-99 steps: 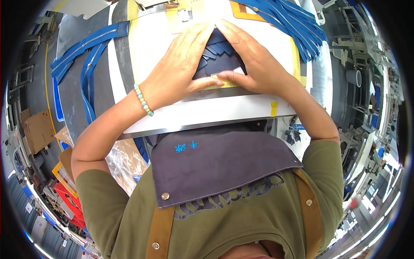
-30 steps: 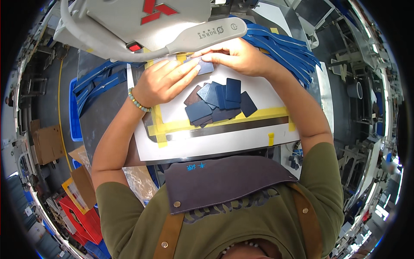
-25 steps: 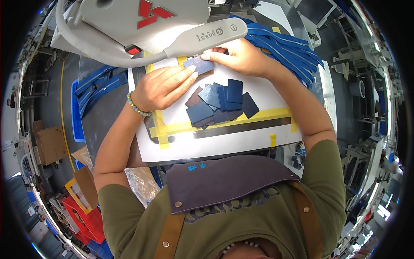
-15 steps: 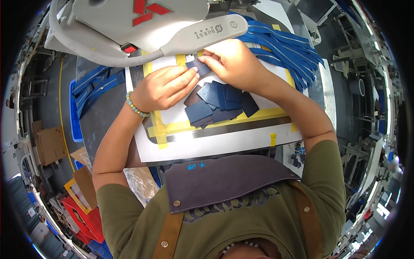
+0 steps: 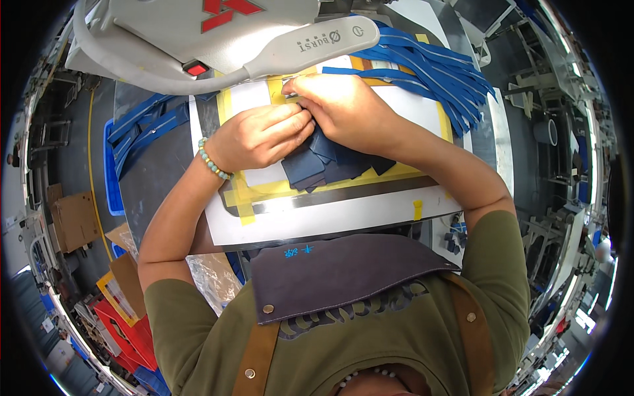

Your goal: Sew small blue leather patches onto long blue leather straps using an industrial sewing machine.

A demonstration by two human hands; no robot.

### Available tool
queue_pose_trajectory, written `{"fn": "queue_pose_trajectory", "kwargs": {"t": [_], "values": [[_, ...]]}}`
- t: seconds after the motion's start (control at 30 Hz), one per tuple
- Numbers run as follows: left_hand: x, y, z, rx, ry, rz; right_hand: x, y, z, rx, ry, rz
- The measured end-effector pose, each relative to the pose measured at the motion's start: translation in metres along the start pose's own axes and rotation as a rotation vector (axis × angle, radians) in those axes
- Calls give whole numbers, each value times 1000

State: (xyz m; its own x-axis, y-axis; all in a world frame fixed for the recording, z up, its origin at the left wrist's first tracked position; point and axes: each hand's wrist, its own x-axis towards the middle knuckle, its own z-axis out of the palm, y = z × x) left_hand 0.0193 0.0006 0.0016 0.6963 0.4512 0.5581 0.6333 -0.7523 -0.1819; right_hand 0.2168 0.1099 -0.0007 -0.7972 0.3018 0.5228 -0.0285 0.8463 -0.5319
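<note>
My left hand [image 5: 264,137], with a beaded bracelet, has curled fingertips pinched on a small dark blue card-like piece [image 5: 303,105], mostly hidden. My right hand [image 5: 347,111] meets it there, thumb bent down and fingers curled on the same piece. Both are over yellow tape and white paper [image 5: 257,176], just below the grey paddle-shaped part [image 5: 310,47] of a white machine [image 5: 158,39]. A loose pile of dark blue and brownish rectangular pieces [image 5: 305,166] with rounded corners lies under and below my hands, partly covered by the right one.
Blue zipper strips lie in a large bunch [image 5: 436,76] at back right and a smaller one [image 5: 148,125] at left. A blue bin [image 5: 113,198], cardboard [image 5: 72,224] and a red crate [image 5: 125,336] stand left of the table [image 5: 139,198]. A white bucket [image 5: 543,132] is at right.
Both hands have come down from beside the machine's paddle part, closer together. The right has turned over the held piece and now covers much of it and some of the pile.
</note>
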Motion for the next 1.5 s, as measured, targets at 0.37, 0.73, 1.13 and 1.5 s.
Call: {"fn": "queue_pose_trajectory", "kwargs": {"t": [0.37, 0.73, 1.13, 1.5], "values": [[0, 14, -3, -486, 225, -785, 11, 3, -22, 183, -65, 64], [1, 16, -3, -633, 185, -912, 12, -1, -24, 424, -240, 380], [5, 24, -3, -371, 285, -897, 14, 15, -21, 859, -297, 676], [2, 30, 4, -649, 395, -1138, 15, 10, -24, 896, -173, 511]]}}
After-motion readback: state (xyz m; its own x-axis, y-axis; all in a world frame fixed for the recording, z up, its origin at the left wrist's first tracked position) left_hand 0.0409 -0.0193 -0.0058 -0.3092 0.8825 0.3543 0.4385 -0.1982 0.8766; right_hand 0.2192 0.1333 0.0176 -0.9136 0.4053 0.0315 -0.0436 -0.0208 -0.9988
